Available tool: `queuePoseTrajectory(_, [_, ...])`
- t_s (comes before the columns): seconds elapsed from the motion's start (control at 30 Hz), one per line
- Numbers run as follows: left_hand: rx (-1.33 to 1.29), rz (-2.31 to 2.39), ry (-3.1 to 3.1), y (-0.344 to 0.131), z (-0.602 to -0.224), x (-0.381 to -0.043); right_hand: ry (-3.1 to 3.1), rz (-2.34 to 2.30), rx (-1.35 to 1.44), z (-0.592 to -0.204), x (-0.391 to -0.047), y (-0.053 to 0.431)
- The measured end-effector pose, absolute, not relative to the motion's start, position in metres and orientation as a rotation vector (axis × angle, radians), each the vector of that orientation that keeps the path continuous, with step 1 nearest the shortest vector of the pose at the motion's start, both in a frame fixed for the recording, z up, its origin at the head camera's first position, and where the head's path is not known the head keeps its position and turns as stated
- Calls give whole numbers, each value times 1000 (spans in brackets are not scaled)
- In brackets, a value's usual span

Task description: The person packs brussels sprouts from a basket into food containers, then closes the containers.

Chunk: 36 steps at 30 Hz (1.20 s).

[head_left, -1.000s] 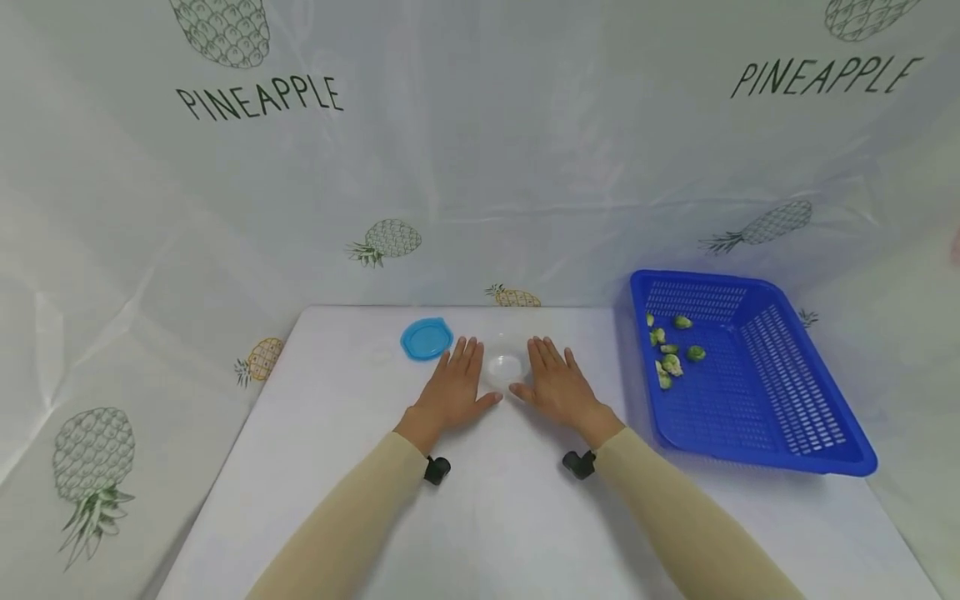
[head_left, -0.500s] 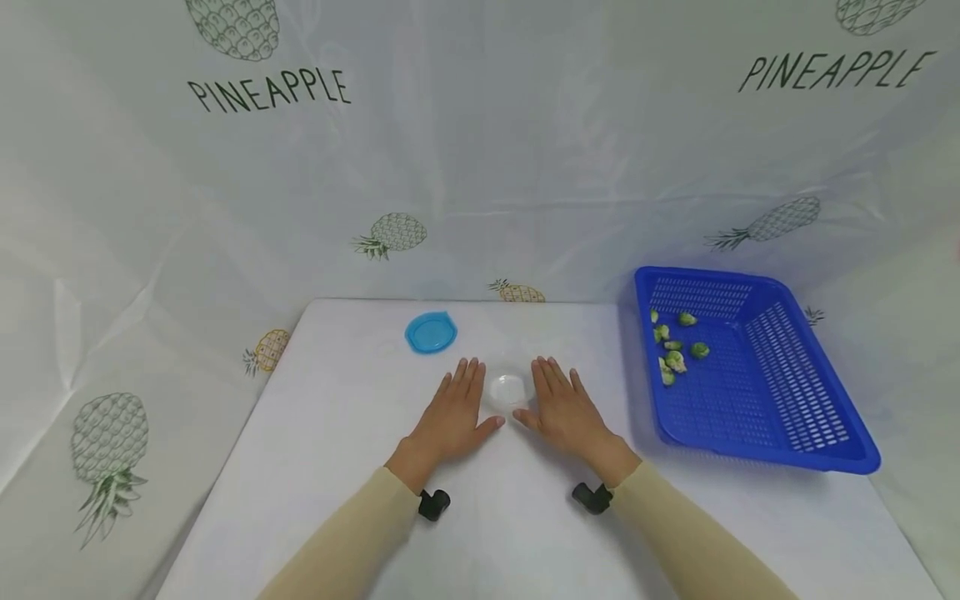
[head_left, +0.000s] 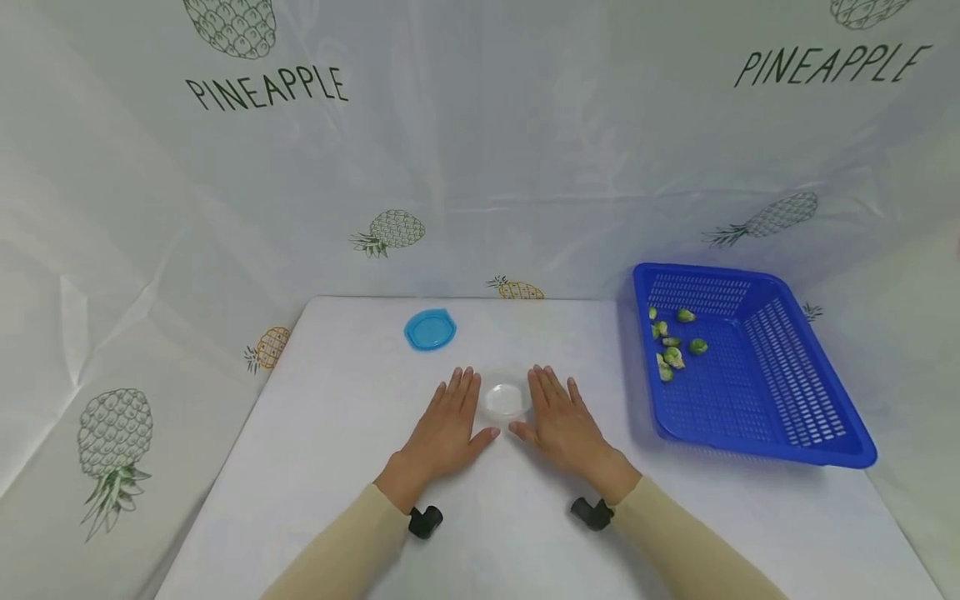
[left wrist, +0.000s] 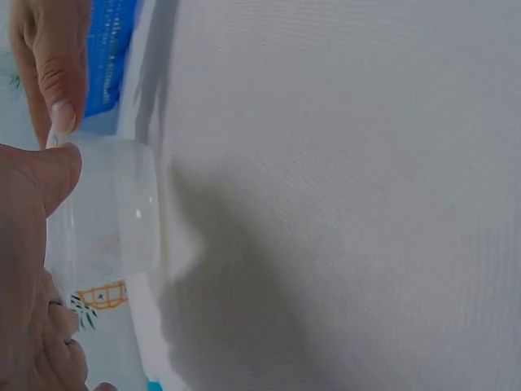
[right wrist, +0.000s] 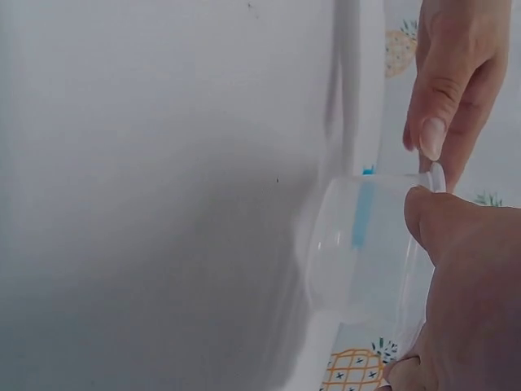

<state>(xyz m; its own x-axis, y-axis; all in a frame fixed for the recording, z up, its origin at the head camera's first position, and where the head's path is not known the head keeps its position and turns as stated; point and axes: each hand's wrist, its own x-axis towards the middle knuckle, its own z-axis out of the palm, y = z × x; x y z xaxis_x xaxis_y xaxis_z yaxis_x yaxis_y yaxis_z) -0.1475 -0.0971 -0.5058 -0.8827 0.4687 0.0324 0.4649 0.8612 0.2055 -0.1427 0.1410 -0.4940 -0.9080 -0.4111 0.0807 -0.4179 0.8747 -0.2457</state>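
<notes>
A clear plastic container (head_left: 504,402) stands on the white table between my two hands. My left hand (head_left: 444,427) lies along its left side with the fingers straight, while my right hand (head_left: 564,423) mirrors it on the right. Both thumbs angle inward at the near side. In the left wrist view, the thumb touches the rim of the see-through container (left wrist: 106,216); the right wrist view shows the other thumb at that same rim. Behind my left hand, a light blue lid (head_left: 431,331) lies flat on the table.
On the right side of the table (head_left: 487,542) sits a blue plastic basket (head_left: 757,457). Several small Brussels sprouts (head_left: 673,357) are gathered near its left side. A pineapple-printed sheet (head_left: 525,167) hangs behind the table.
Both hands and the clear container have moved toward me, away from the blue lid's row. The view has shifted slightly. The lid and basket have stayed in place.
</notes>
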Motion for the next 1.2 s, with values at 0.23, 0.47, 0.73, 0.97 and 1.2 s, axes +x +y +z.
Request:
queuePoseTrajectory(0.23, [611,680,2938,-100,-503,-151,-3027,413,639,-498,-141,140])
queuePoseTrajectory(0.47, [319,1259,2765,-100,-496,-163,-3050,424,627,-497,-142,137])
queuePoseTrajectory(0.73, [119,1721,2417,-104,-497,-179,-3053,412,616,-497,-143,134])
queuePoseTrajectory(0.97, [-27,1934,2111,-108,-504,-184,-3052,416,614,-498,-142,132])
queuePoseTrajectory(1.2, [-81,2077,1909,-109,-509,-189,-3053,453,605,-497,-141,133])
